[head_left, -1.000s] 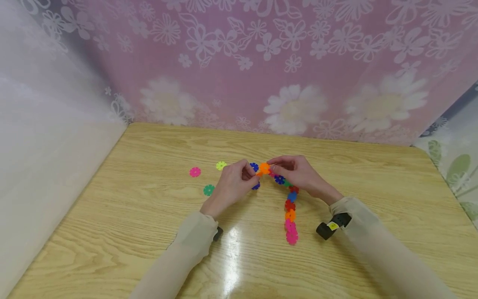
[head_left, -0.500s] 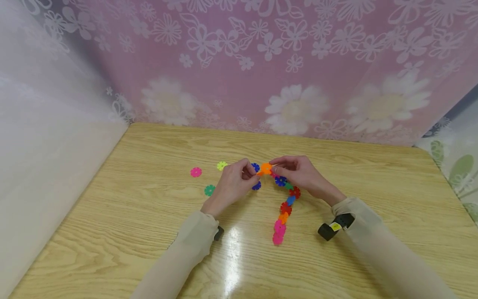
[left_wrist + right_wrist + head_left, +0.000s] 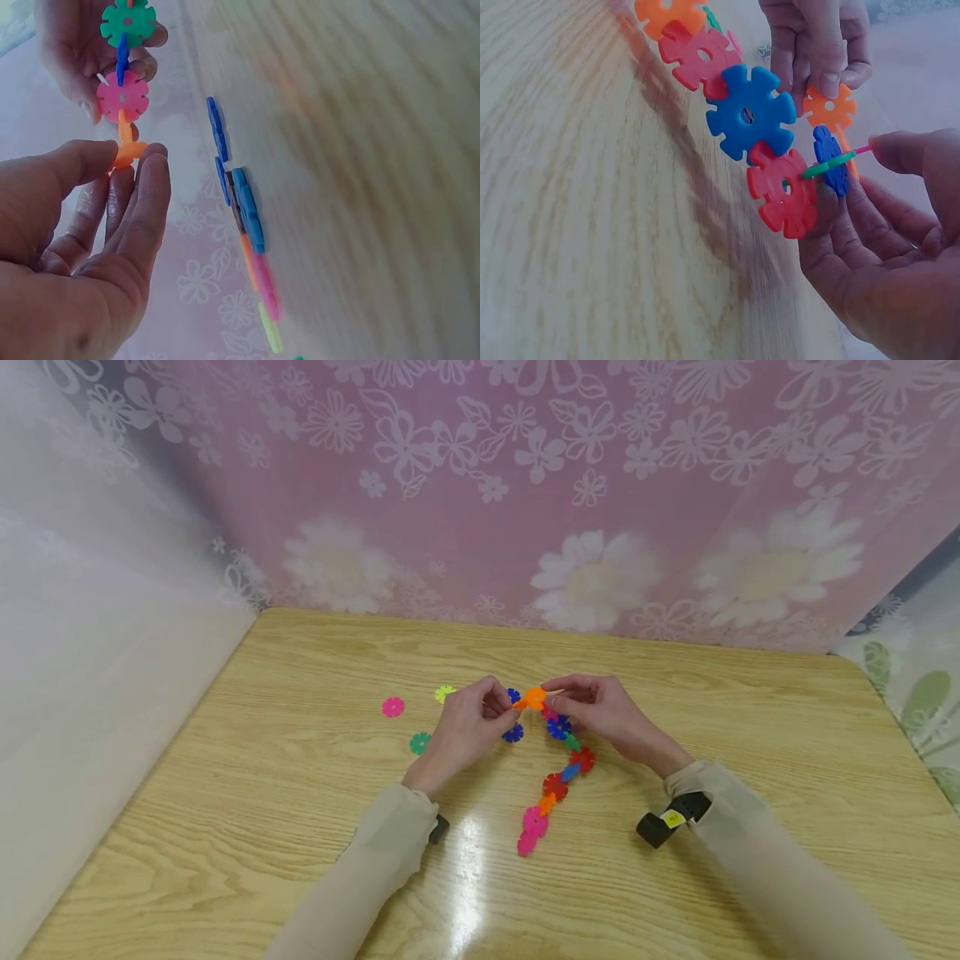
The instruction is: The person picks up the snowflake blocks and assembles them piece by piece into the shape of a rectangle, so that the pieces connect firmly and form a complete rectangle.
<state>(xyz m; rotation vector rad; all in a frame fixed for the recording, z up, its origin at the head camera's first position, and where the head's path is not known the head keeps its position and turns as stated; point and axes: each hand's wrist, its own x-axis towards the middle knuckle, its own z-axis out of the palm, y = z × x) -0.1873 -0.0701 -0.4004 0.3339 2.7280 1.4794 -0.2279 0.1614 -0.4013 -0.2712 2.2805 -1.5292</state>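
A chain of slotted plastic snowflake discs (image 3: 555, 788) runs from between the two hands toward the person, its near end made of two pink discs (image 3: 536, 823). My left hand (image 3: 467, 727) pinches an orange disc (image 3: 132, 154) at the far end between thumb and fingertips. Another orange disc (image 3: 536, 697) joins it to the rest. My right hand (image 3: 609, 712) holds the chain at a pink disc (image 3: 112, 99), thumb at its edge in the right wrist view. Beyond that come dark blue, green, red and blue discs (image 3: 739, 94), hanging in a bent line.
Loose discs lie on the wooden table (image 3: 300, 810) around the left hand: pink (image 3: 393, 707), yellow-green (image 3: 444, 694), green (image 3: 420, 743) and dark blue (image 3: 513, 733). A pink floral curtain (image 3: 465, 552) stands behind the table. White cloth (image 3: 112, 652) borders the left side.
The chain's hanging part has swung left, its pink end moving from below the right hand toward the middle. Both hands stay nearly in place, keeping their grips.
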